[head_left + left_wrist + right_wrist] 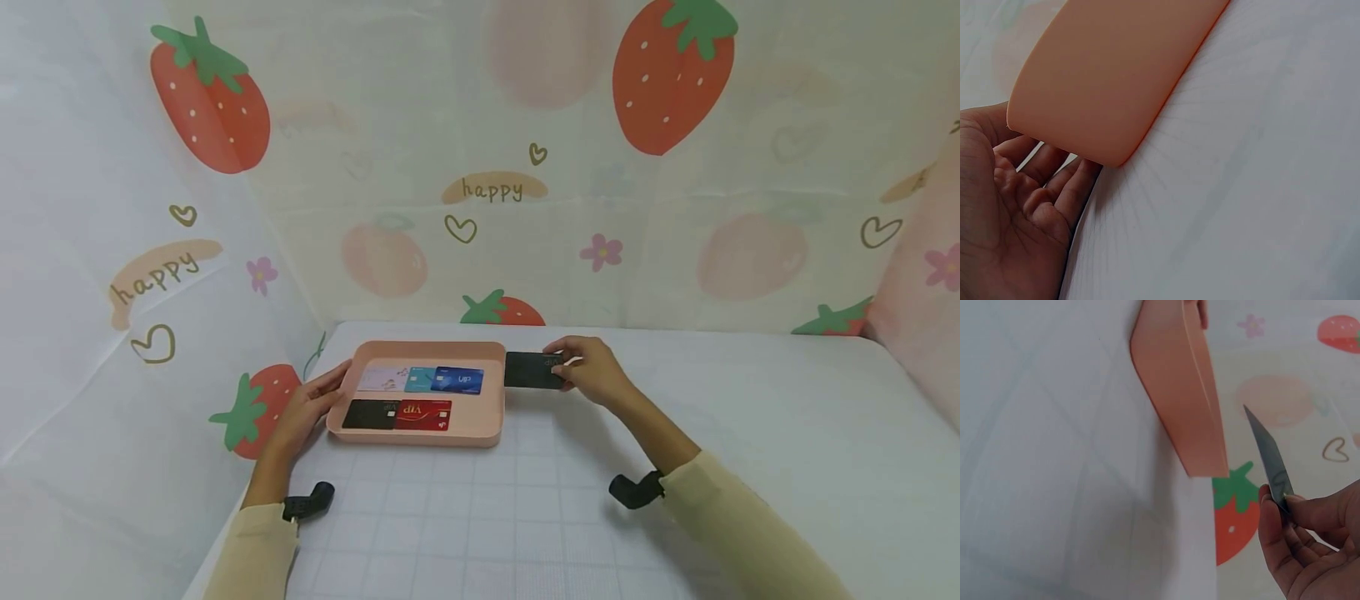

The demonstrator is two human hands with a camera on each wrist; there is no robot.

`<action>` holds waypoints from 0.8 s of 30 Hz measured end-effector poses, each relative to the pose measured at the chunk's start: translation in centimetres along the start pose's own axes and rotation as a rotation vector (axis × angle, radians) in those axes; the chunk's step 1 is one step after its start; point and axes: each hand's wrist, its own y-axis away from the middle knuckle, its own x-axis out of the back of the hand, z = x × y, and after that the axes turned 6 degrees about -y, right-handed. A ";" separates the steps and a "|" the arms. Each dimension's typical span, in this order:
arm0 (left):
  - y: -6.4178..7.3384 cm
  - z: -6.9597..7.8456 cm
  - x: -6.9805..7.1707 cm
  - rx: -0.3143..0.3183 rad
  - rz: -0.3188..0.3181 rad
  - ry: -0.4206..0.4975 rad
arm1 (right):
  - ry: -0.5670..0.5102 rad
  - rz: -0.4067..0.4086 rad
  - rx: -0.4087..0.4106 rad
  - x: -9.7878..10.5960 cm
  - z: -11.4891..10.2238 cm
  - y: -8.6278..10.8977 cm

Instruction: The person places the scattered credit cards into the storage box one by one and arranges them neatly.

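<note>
My right hand [594, 368] pinches a black VIP card [527, 370] between thumb and fingers, just right of the pink tray [420, 438]. The right wrist view has this card [1270, 457] held on edge, apart from the tray wall. At the tray's left end, my left hand [304, 412] grips the side, thumb at the rim and fingers below in the left wrist view. Inside the tray, a pale floral card [382, 380], a teal card [418, 380] and a blue VIP card [459, 381] form the back row. A black card [367, 414] and a red VIP card [424, 415] lie in front.
A white table [465, 517] with faint grid lines extends in front and to the right. Behind stands a hanging sheet [645, 200] printed with strawberries and hearts, and another sheet [67, 350] borders the left. Black wrist devices [636, 490] sit on both forearms.
</note>
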 end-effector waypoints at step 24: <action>-0.1 0.1 0.0 0.018 -0.007 0.005 | -0.007 -0.063 0.005 -4.5 -2.2 -0.6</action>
